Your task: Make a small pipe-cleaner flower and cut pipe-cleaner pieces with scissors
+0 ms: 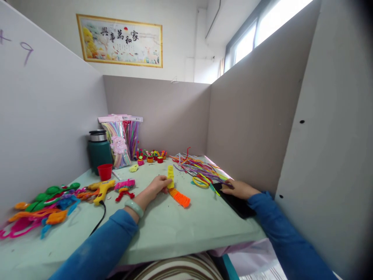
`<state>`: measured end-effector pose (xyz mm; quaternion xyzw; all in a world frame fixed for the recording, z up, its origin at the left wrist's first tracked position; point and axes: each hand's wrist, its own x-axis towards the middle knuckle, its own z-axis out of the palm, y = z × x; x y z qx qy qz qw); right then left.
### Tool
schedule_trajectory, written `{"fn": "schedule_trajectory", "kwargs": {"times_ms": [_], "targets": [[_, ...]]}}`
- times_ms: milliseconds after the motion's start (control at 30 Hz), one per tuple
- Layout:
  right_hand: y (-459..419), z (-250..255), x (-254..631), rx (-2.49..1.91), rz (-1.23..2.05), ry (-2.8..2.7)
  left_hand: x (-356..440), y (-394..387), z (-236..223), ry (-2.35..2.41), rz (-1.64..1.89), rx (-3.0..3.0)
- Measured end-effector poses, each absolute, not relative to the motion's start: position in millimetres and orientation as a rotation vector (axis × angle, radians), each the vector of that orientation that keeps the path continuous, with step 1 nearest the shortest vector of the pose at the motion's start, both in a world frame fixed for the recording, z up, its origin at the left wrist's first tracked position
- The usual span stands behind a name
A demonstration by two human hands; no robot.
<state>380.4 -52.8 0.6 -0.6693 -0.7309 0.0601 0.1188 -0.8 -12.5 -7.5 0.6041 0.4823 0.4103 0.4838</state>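
My left hand (159, 184) is closed at the fingertips on a yellow fuzzy strip (170, 175), which looks made of pipe cleaner bent into tight rows. A similar orange strip (180, 198) slants down to the right from just below it; whether the two are joined I cannot tell. My right hand (237, 189) is over a flat black object (237, 204) at the right side of the table, its fingers drawn together by the near ends of a pile of loose coloured pipe cleaners (201, 167). What its fingers grip, if anything, is not clear.
On the left are a yellow glue gun (103, 190) with a black cord, a red cup (105, 171), a green flask (99, 151) and colourful fuzzy pieces (49, 210). Packs of pipe cleaners (118, 142) and several small ornaments (151, 156) stand behind. Grey partitions (157, 112) enclose the table.
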Motion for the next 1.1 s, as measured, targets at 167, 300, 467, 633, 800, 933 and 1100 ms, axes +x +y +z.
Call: {"fn": "schedule_trajectory", "kwargs": {"times_ms": [167, 300, 467, 633, 800, 933, 1100], "targets": [[-44, 13, 372, -1.96, 0.257, -2.159, -1, -13, -8, 1.18, 0.994, 1.482], [-54, 26, 356, -2.024, 0.076, -2.226, -1, -13, -8, 1.183, 0.987, 1.499], [-97, 35, 320, -2.062, -0.276, -2.228, -2, -13, -8, 1.185, 0.983, 1.538], [-144, 19, 260, -1.974, -0.458, -2.292, -3, -9, -12, 1.199, 0.977, 1.555], [-156, 2, 232, -1.879, -0.426, -2.301, -3, -7, -14, 1.222, 0.969, 1.562], [-152, 19, 253, -1.962, -0.418, -2.328, -2, -11, -10, 1.206, 0.964, 1.58], [-142, 83, 262, -1.71, -0.465, -2.43, -2, -15, -6, 1.199, 0.958, 1.586]]}}
